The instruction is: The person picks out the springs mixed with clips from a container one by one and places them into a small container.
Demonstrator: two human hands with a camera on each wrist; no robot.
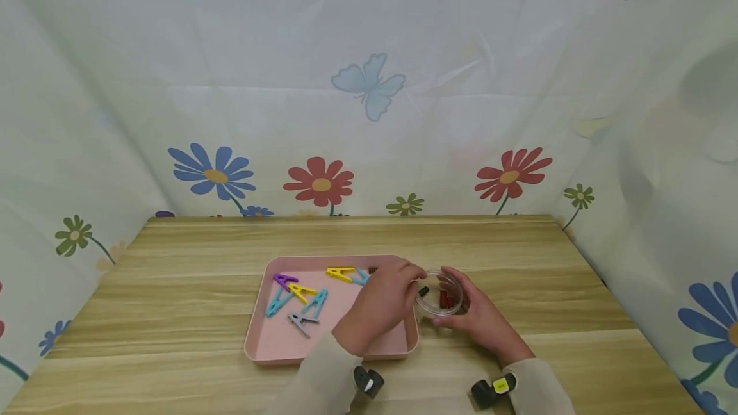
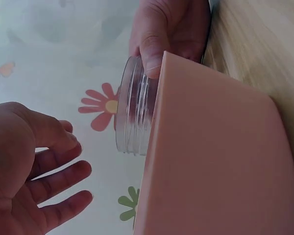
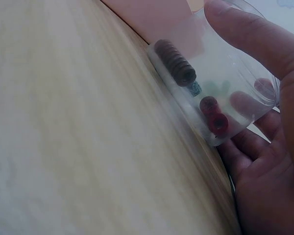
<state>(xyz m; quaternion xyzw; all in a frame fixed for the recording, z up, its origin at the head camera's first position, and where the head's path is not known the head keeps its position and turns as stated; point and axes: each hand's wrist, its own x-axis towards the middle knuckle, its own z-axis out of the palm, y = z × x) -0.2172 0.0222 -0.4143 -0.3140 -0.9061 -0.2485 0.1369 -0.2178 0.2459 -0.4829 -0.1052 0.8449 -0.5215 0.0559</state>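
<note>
Beside the tray (image 1: 340,338), a jar (image 1: 436,303) is gripped by the right hand (image 1: 481,320); the left hand (image 1: 383,300) is loosely spread, empty

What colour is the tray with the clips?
The tray is pink; the head view shows it best.

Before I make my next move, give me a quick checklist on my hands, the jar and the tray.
1. Right hand holding the jar: ok, thumb and fingers around its side.
2. Jar mouth uncovered: ok, it shows open.
3. Pieces inside the jar: ok, red pieces and a brown ribbed piece show through it.
4. Jar base touching the table: cannot tell.
5. Left hand free: ok, nothing shows in its fingers.
6. Clips inside the pink tray: ok, for those visible.
</note>
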